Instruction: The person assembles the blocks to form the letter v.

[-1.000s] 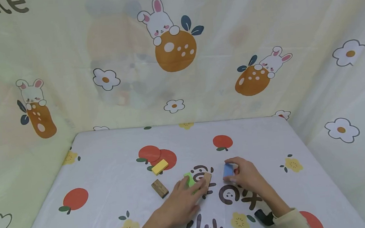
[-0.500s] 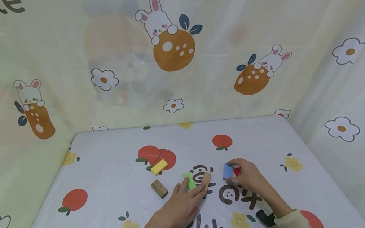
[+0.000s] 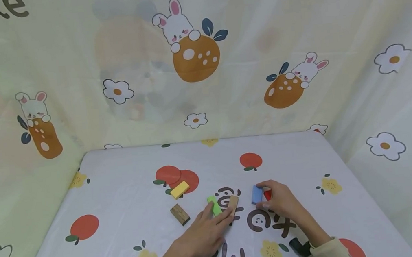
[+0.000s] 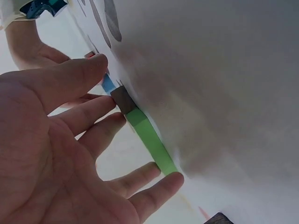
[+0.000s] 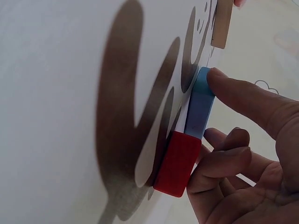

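In the head view my left hand (image 3: 204,234) lies palm down, fingers spread, fingertips touching the green block (image 3: 214,206) and the tan block (image 3: 233,203). The left wrist view shows its fingers straight along the green block (image 4: 152,142), the thumb apart. My right hand (image 3: 280,197) pinches the blue block (image 3: 256,194) between thumb and a finger at its two ends. A red block (image 3: 268,195) sits just right of the blue one, partly hidden by the hand; in the right wrist view the red block (image 5: 177,164) is beside the blue block (image 5: 199,109), against the curled fingers.
Left of my left hand lie a dark brown wooden block (image 3: 180,214) and, farther back, a yellow block (image 3: 180,190). A printed cloth (image 3: 116,193) with fruit and flowers covers the table. Behind it hangs a printed curtain (image 3: 136,126).
The red block has come into view beside the blue block as my right hand's fingers shifted slightly. The blue block has barely moved. My left hand has stayed nearly still.
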`<action>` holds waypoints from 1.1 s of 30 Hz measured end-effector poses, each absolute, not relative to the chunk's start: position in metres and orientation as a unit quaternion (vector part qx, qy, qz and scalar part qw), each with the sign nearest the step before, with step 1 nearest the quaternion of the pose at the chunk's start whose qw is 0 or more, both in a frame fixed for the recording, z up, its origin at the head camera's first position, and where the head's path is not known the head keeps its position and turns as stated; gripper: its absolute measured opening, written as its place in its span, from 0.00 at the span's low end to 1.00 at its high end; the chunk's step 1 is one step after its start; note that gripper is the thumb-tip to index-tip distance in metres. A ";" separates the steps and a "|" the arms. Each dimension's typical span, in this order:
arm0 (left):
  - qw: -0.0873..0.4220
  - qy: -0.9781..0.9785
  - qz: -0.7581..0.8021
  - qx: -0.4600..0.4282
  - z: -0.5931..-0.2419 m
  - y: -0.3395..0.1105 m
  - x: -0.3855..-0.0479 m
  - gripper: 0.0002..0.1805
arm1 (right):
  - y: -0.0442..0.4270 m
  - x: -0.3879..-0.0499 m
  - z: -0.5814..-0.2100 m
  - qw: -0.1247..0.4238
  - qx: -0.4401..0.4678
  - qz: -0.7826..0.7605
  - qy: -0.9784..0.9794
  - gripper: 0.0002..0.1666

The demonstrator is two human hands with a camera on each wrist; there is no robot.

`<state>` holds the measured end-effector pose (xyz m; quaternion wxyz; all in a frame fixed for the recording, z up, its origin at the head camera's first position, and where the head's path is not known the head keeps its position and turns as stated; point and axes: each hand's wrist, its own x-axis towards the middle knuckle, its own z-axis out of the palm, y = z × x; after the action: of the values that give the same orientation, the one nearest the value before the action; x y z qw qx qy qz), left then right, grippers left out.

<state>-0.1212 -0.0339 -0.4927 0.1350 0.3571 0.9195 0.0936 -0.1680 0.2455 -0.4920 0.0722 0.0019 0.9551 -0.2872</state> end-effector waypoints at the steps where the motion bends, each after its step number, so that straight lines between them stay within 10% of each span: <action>1: 0.136 0.919 0.094 0.357 -0.493 -0.034 -0.121 0.37 | 0.246 -0.168 -0.492 0.073 0.002 -0.288 0.955 0.38; 33: 0.148 0.918 0.098 0.356 -0.495 -0.035 -0.123 0.48 | 0.244 -0.167 -0.495 0.054 0.000 -0.280 0.958 0.37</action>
<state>-0.1229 -0.0346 -0.4954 0.1482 0.3557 0.9176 0.0976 -0.1674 0.2438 -0.4948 0.0544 0.0000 0.9584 -0.2801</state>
